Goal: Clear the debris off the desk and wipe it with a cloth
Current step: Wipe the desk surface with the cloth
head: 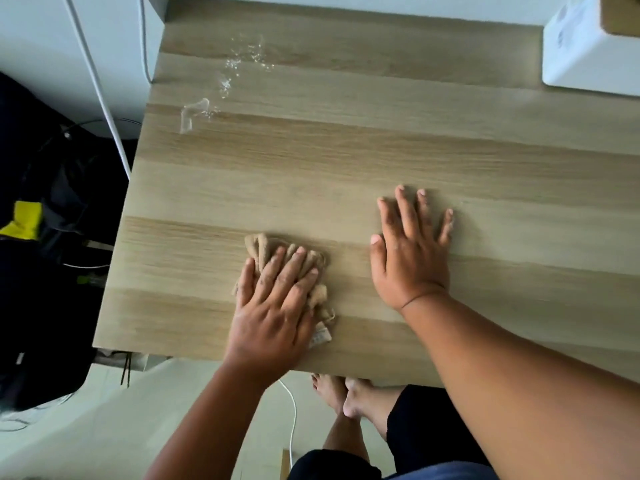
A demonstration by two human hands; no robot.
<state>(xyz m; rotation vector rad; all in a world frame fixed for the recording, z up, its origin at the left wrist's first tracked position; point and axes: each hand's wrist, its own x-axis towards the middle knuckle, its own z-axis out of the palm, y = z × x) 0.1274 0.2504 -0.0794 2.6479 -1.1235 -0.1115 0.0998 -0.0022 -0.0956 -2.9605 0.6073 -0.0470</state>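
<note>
Cloth (311, 268), beige and crumpled, is lying on the desk (346, 161) near its front edge, left of the middle. The left hand (273, 306) is pressing down on it with straight, spread fingers, covering most of it; folds are showing beyond the fingertips and a small label is sticking out by the wrist. The right hand (410, 251) is resting flat on the bare wood just beside the cloth, fingers splayed, holding nothing. Toward the far left corner, a clear scrap (192, 114) and a trail of scattered specks (242, 64) are lying on the wood, well apart from the cloth. A white box (588, 53) is sitting at the far right corner. Bare feet (341, 396) are showing below the front edge.
</note>
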